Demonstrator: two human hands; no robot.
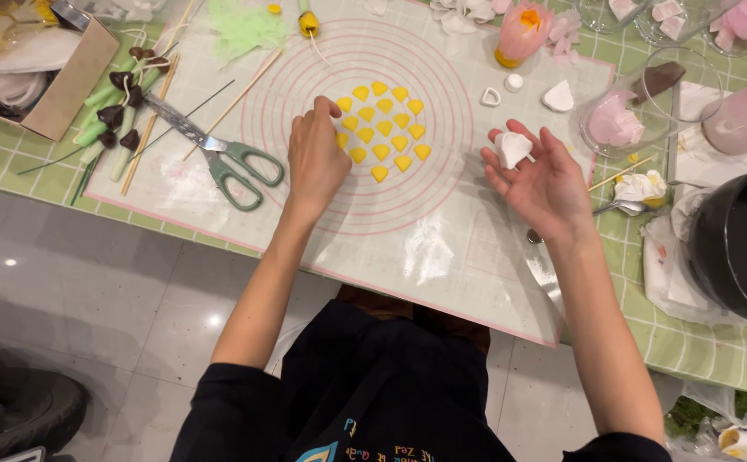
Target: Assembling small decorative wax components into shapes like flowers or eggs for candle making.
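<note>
Two hands work over a white mat [407,248] printed with pink rings, spread on a bench [690,342] covered in green checked cloth. Only the head view is given. The left hand [315,156] lies palm down on the mat, fingers curled together, its fingertips touching the left edge of a cluster of small yellow heart-shaped pieces [383,130] laid in rows at the centre of the rings; whether it pinches one of them cannot be told. The right hand [540,175] is held palm up just right of the rings, fingers spread open, with a white lump [513,147] resting loosely on the fingers, not clamped.

Left of the mat's rings lie green-handled scissors [228,158], blades pointing up and left, and beyond them thin wooden sticks [155,111] and green stems with dark brown tips [121,107]. A cardboard box [70,85] sits at the far left corner. Above the rings stands a pink and orange flower bud [520,32]. Right of the rings are a small white heart-shaped piece [558,96], a clear bowl [638,107] with pink material, and, at the bench's right edge, a black pot [737,244].
</note>
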